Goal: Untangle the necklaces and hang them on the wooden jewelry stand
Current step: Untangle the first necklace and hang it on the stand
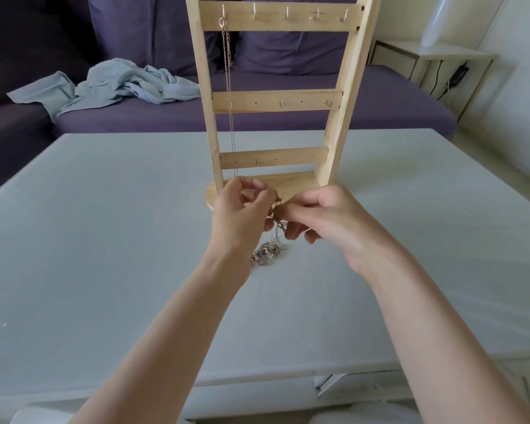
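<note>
A wooden jewelry stand [276, 102] with three hooked crossbars stands upright on the table, just beyond my hands. One rose-gold necklace [228, 87] hangs from the top bar's leftmost hook, down past the lowest bar. A tangled clump of chains [266, 252] lies on the table below my hands, with strands rising up to my fingers. My left hand [242, 209] pinches a chain strand at its fingertips. My right hand [322, 215] pinches the same tangle from the right, fingertips almost meeting the left hand's. The pinched part is mostly hidden by fingers.
The grey table [104, 240] extends widely left and right of the stand. Behind it is a purple sofa [318, 96] with a crumpled light-blue cloth [114, 84]. A white side table [441, 56] with a cable stands at the back right.
</note>
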{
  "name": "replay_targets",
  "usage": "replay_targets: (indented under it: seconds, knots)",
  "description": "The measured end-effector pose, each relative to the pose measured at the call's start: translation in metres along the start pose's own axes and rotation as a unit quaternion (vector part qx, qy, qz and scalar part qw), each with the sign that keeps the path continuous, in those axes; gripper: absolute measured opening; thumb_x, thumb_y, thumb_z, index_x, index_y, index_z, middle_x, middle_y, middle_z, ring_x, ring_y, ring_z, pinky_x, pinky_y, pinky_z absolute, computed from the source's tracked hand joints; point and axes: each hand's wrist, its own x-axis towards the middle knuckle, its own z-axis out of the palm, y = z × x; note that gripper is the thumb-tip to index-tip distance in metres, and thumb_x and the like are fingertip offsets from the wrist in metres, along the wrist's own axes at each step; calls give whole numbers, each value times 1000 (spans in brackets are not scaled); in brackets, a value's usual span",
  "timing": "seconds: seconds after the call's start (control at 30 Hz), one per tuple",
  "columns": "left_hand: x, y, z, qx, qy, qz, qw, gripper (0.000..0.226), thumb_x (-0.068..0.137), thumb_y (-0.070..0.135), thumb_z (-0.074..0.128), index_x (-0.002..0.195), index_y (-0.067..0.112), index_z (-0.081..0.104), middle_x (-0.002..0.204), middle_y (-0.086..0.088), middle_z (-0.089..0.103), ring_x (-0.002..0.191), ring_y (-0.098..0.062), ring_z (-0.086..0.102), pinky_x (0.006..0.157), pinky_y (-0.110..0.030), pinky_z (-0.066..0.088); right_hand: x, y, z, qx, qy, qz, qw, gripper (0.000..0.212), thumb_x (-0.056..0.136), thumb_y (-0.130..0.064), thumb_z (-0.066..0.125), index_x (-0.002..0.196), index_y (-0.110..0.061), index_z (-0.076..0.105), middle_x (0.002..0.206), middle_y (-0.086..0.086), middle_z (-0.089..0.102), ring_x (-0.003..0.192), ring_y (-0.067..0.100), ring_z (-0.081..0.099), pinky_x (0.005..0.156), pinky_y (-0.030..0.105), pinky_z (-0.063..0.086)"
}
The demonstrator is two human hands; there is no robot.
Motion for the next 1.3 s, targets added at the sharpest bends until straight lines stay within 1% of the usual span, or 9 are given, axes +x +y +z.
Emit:
replay_targets:
  seconds: [0.13,0.27,0.43,0.53,0.67,0.83,1.03,1.23,1.3]
  knots:
    - [-1,4,-2,5,-30,3,1000,15,91,2,55,80,10,50,68,-2,50,48,-3,50,51,-15,46,-1,0,-7,65,25,-8,998,8,85,-16,67,88,-11,73,73,-2,67,54,6,57,45,17,38]
    - [-3,6,-2,2,-52,-6,999,15,91,4,57,79,11,51,64,1,49,50,-3,50,52,-15,46,-1,0,-7,110,55,-9,992,7,85,-11,67,82,-8,72,77,3,65,49,8,46,41,17,31]
    - [-4,8,-5,30,-73,-1,997,13,90,6,58,80,12,52,63,1,48,53,-4,50,57,-17,49,0,1,-8,132,54,-10,990,4,83,-8,68,80,-9,70,78,8,61,51,9,42,40,17,30]
    - [-4,9,-6,45,-80,8,996,14,89,6,59,79,11,52,63,0,48,53,-4,50,60,-20,48,1,1,-9,124,48,-31,991,7,83,-5,67,84,-11,71,70,4,57,51,8,41,40,17,28]
    - [-4,10,-8,54,-80,7,995,13,88,5,60,79,10,54,62,1,49,53,-5,49,57,-19,46,1,1,-10,102,62,-45,992,8,81,-6,69,76,-11,71,61,0,50,52,8,39,40,17,29]
    - [-1,15,-13,91,-48,56,993,13,87,8,62,79,18,59,73,5,53,70,-6,56,55,-12,47,2,3,-12,126,67,-17,990,8,81,-9,69,73,-11,70,75,11,50,56,10,40,42,19,30]
    - [-4,18,-14,163,-84,122,975,14,85,9,65,74,18,66,60,13,59,55,1,50,57,-15,48,1,5,-13,109,50,-26,992,4,82,-9,68,80,-6,70,75,9,53,56,10,41,43,19,30]
    - [-2,16,-16,137,-92,104,981,16,81,0,67,78,15,62,55,14,60,53,2,52,55,-15,46,0,4,-15,63,28,-34,997,9,82,-11,67,80,-3,72,74,12,54,57,12,41,43,20,30]
    - [-1,16,-16,130,-95,94,982,18,80,-3,66,79,14,59,61,9,59,54,-1,53,56,-15,46,0,3,-16,57,17,-32,998,12,82,-12,67,79,-2,72,71,6,59,58,12,42,43,20,30]
